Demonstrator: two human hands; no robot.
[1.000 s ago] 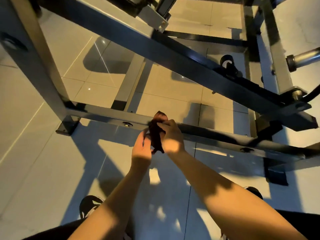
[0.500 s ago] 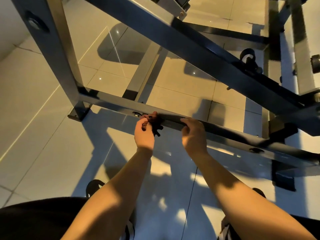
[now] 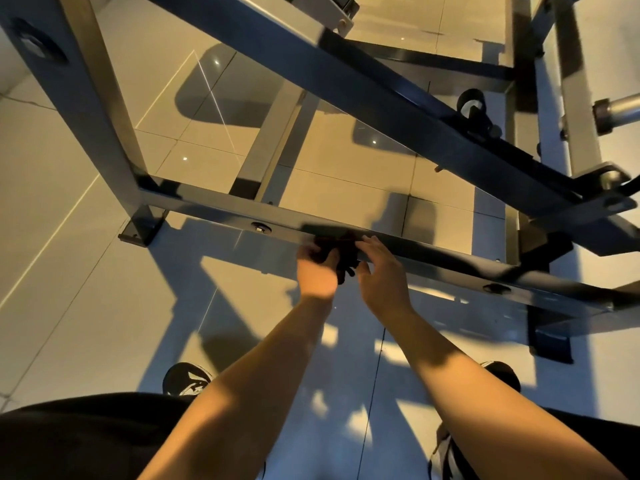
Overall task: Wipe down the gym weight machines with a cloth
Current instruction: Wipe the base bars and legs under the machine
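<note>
At square bar [image 3: 214,211]: left hand [image 3: 317,273] grips crumpled cloth [image 3: 344,252].

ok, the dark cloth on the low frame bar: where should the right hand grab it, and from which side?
Probably the loose end hanging just below the crossbar, coming in from the near right. The cloth is bunched in the left hand, which covers its left side, and the crossbar blocks the far side. The right hand is open right beside that end.
</note>
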